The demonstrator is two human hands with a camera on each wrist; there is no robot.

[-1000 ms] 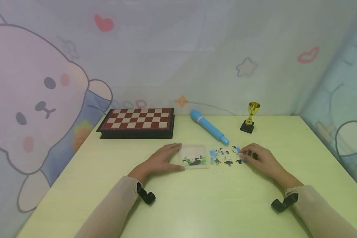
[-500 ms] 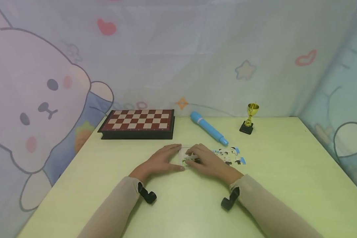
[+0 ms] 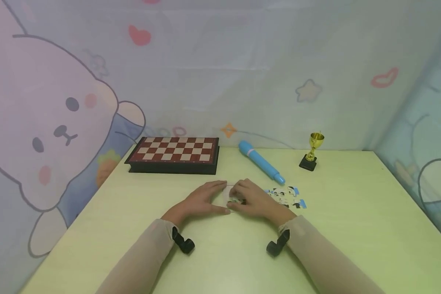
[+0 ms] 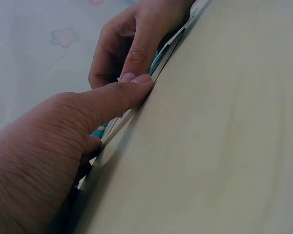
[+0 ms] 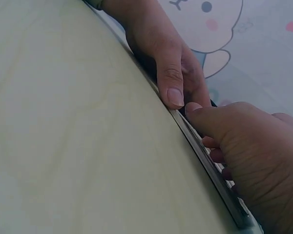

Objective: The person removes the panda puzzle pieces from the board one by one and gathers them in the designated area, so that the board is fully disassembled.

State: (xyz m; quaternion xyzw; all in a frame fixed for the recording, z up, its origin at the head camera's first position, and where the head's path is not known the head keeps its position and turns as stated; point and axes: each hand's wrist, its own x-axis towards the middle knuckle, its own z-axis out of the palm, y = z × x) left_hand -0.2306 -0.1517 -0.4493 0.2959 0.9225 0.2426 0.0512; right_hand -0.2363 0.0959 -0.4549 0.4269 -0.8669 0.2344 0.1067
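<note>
A flat clear puzzle tray (image 3: 227, 191) lies on the yellow-green table (image 3: 353, 212), mostly covered by both hands. My left hand (image 3: 202, 200) lies at its left side with straight fingers, and its thumb (image 4: 117, 95) presses the tray's front rim (image 4: 166, 53). My right hand (image 3: 250, 198) is over the tray with curled fingers, its thumb (image 5: 205, 114) against the front rim (image 5: 205, 156) beside the left thumb (image 5: 172, 83). What lies under the right fingertips is hidden. Loose blue, white and black puzzle pieces (image 3: 288, 197) lie just right of the right hand.
A red-and-cream chessboard box (image 3: 174, 154) sits at the back left. A blue cylinder (image 3: 261, 162) lies diagonally behind the hands, and a small gold trophy (image 3: 310, 152) stands at the back right. Printed curtains close in the table on three sides.
My right hand left the loose pieces and moved left onto the tray, where it has settled next to the left hand. The left hand stayed at the tray.
</note>
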